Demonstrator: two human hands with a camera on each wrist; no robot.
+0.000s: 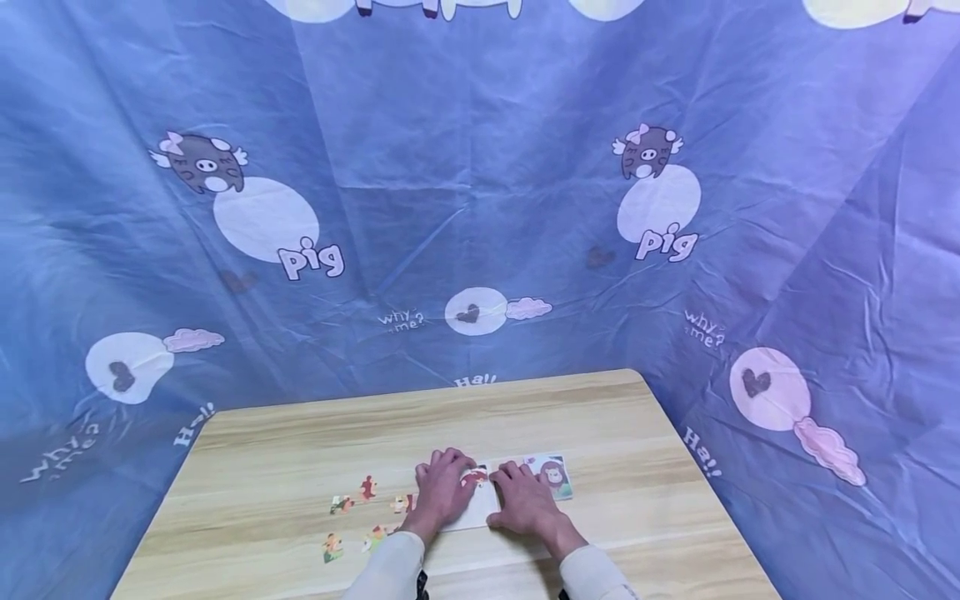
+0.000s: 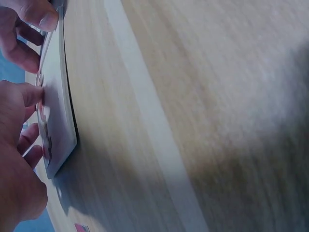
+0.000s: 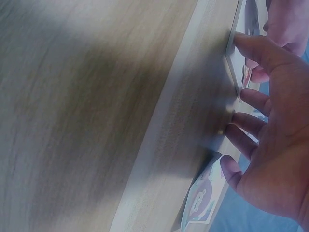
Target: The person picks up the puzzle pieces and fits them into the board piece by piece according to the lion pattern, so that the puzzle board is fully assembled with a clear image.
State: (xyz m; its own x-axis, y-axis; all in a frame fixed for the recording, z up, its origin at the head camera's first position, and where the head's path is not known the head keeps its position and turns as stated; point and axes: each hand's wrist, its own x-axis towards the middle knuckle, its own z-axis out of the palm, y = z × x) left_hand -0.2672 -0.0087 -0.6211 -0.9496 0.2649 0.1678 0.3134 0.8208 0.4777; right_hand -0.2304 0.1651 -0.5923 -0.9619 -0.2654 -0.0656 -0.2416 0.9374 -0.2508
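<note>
A white puzzle board (image 1: 474,512) lies flat on the table, with red-and-brown puzzle pieces (image 1: 474,477) along its far part. Over the board's left side is my left hand (image 1: 446,490), palm down, its thumb and fingertips touching the pieces and the board; it hides much of that side. My right hand (image 1: 525,502) rests at the board's right edge. In the right wrist view its thumb (image 3: 251,46) touches the near side of the board and the index fingertip is at the corner, while the other fingers spread over the table.
Several loose puzzle pieces (image 1: 367,487) lie scattered to the left on the wooden table (image 1: 600,417). A card with a lion picture (image 1: 553,475) lies just beyond my right hand, partly covered by it. Blue printed cloth (image 1: 465,208) hangs around the table's far and side edges.
</note>
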